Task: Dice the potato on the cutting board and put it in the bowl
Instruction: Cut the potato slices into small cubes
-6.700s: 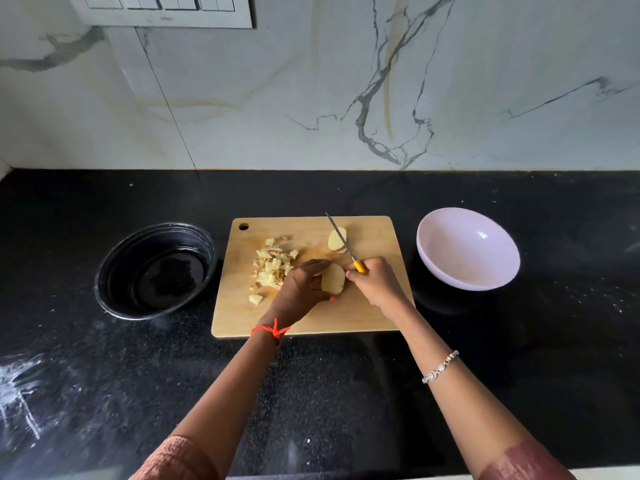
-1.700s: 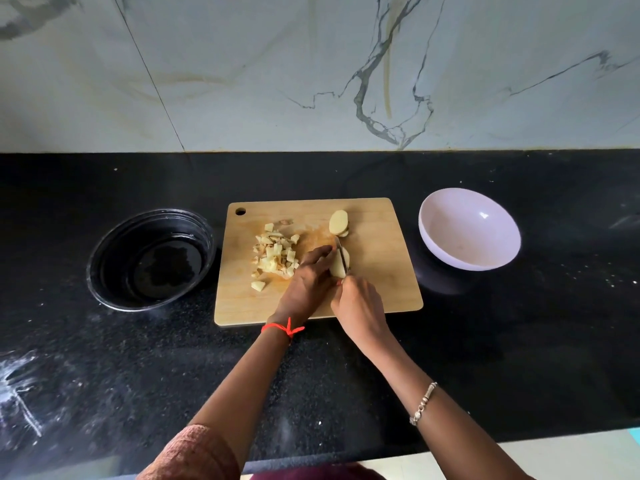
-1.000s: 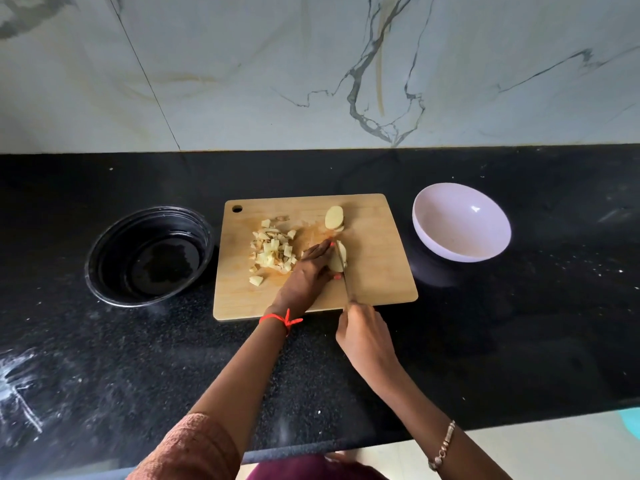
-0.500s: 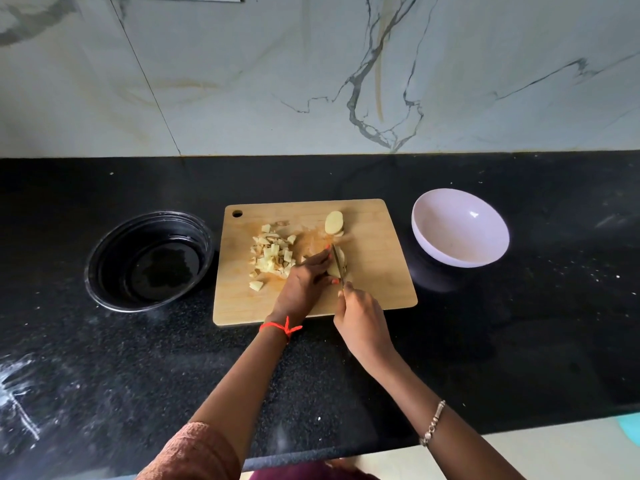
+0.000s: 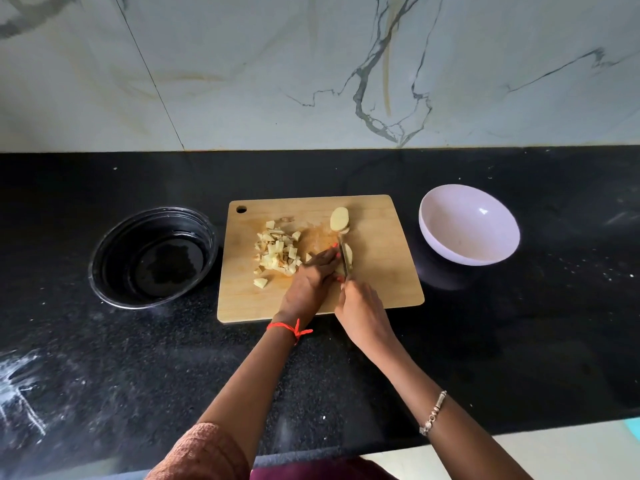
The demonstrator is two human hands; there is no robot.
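Your left hand (image 5: 311, 282) arches over the potato piece (image 5: 349, 255) near the middle of the cutting board (image 5: 384, 285). Its fingers (image 5: 325, 255) are curled down onto the piece so it cannot roll or slide under the blade. Your right hand (image 5: 362, 308) is wrapped round the handle of the knife (image 5: 344, 258). The handle itself is hidden in your grip, and the blade stands just beside your left fingertips, running away from you through the piece. That closeness looks like the main risk, so tuck the tips back before each stroke.

The diced pile (image 5: 277, 251) lies on the board to the left of your holding hand, clear of the cutting spot. The spare slices (image 5: 339, 219) sit near the board's far edge. The pale bowl (image 5: 450, 252) sits empty on the tabletop (image 5: 519, 341) to the right of the board, apart from it, and a black bowl (image 5: 114, 258) sits to the left. No potato is in the pale bowl, so you appear to be mid-dice, with the transfer ahead.
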